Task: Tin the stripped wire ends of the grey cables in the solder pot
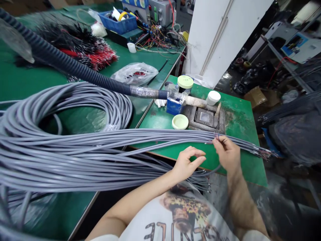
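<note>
Pinching the bundle of grey cables (105, 144) between thumb and fingertips of the right hand (227, 154), near the bundle's far end. Holding the left hand (188, 164) half open, fingers curled, just below the bundle and apart from it. Beyond the bundle: two pale green lids (180, 122), one white cap (213, 97), one blue box (174, 105) and one square metal fixture (204, 117), all on a green surface (245, 147). Also beyond it, one black corrugated conduit (75, 70). At the bundle's left, one large coil of grey cable (67, 107). Cables too many to count; wire tips (263, 152) at the bundle's end too small to make out; exact strands inside the pinch hidden by the fingers.
</note>
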The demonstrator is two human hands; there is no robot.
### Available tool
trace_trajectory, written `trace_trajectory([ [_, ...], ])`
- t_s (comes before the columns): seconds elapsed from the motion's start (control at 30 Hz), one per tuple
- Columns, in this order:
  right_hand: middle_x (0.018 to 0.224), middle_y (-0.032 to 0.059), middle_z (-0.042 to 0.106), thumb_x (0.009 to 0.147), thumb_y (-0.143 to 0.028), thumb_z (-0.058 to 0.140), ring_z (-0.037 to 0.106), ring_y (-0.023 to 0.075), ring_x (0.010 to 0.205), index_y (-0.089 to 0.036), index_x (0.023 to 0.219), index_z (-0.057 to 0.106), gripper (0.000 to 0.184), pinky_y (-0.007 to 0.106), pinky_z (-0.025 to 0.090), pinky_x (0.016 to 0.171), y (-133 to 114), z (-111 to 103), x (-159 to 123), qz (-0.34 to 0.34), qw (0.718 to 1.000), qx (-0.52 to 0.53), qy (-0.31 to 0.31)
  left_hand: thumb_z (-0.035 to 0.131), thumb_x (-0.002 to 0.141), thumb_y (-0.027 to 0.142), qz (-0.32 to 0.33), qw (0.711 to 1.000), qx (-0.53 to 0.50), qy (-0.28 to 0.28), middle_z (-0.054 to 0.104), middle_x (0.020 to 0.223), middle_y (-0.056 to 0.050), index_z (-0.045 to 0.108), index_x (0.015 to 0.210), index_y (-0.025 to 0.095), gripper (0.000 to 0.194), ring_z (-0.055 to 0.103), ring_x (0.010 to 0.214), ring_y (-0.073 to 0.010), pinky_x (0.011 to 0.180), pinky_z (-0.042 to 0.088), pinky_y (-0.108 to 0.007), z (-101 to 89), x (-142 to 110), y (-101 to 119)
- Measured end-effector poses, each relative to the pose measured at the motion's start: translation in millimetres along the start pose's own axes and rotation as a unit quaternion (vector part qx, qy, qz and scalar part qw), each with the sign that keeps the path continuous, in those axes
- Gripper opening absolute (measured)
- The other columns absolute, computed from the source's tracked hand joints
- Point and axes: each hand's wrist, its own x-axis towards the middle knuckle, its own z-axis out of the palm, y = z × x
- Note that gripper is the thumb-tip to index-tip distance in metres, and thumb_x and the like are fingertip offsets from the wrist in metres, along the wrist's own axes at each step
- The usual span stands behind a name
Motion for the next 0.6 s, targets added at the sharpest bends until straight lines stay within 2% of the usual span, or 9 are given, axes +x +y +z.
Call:
trace_trajectory([
  [0.1,0.061,-0.0023,0.054,0.086,-0.037,0.054,0.046,0.0112,0.054,-0.018,0.076,0.062,0.023,0.023,0.035,0.053,13,-21,44,-0.025,0.997,-0.077,-0.016,0.06,0.086,0.026,0.063,0.991,0.109,-0.048,0.071,0.086,-0.006,0.069,0.091,0.017,0.013,0.06,0.081,-0.018,0.079,0.043,-0.032,-8.1,-2,-2],
  [0.2,0.056,-0.0014,0.053,0.084,-0.036,0.052,0.047,0.0122,0.054,-0.016,0.07,0.062,0.026,0.023,0.032,0.052,30,-27,90,-0.024,0.975,-0.213,-0.053,0.057,0.088,0.027,0.076,0.977,0.188,-0.07,0.071,0.089,-0.006,0.067,0.094,0.018,0.015,0.06,0.083,-0.0194,0.079,0.041,-0.034,-15.2,-5,-9],
  [0.27,0.061,0.0011,0.059,0.084,-0.035,0.05,0.051,0.0134,0.058,-0.016,0.068,0.062,0.028,0.024,0.031,0.053,40,-22,114,-0.009,0.946,-0.312,-0.089,0.056,0.089,0.028,0.066,0.971,0.214,-0.087,0.071,0.09,-0.006,0.066,0.095,0.019,0.015,0.059,0.084,-0.0198,0.078,0.04,-0.035,-17.4,-7,-14],
  [0.33,0.067,0.0041,0.064,0.084,-0.035,0.05,0.055,0.0154,0.063,-0.016,0.067,0.064,0.028,0.024,0.032,0.055,47,-12,132,0.003,0.928,-0.357,-0.102,0.056,0.089,0.029,0.055,0.967,0.225,-0.104,0.071,0.09,-0.005,0.066,0.096,0.019,0.015,0.059,0.084,-0.0199,0.078,0.039,-0.035,-18.1,-8,-18],
  [0.47,0.078,0.009,0.07,0.082,-0.036,0.052,0.062,0.0205,0.074,-0.017,0.074,0.068,0.026,0.026,0.036,0.06,58,10,150,0.023,0.91,-0.395,-0.12,0.057,0.088,0.028,0.035,0.966,0.225,-0.124,0.07,0.091,-0.004,0.065,0.098,0.02,0.015,0.059,0.086,-0.0197,0.08,0.038,-0.035,-18.5,-7,-21],
  [0.6,0.091,0.0118,0.071,0.083,-0.037,0.052,0.064,0.0233,0.087,-0.018,0.085,0.071,0.026,0.027,0.042,0.069,63,21,159,0.045,0.893,-0.425,-0.142,0.058,0.087,0.029,0.028,0.964,0.223,-0.143,0.07,0.092,-0.004,0.065,0.098,0.022,0.015,0.059,0.087,-0.0202,0.079,0.038,-0.034,-20.3,-5,-20],
])
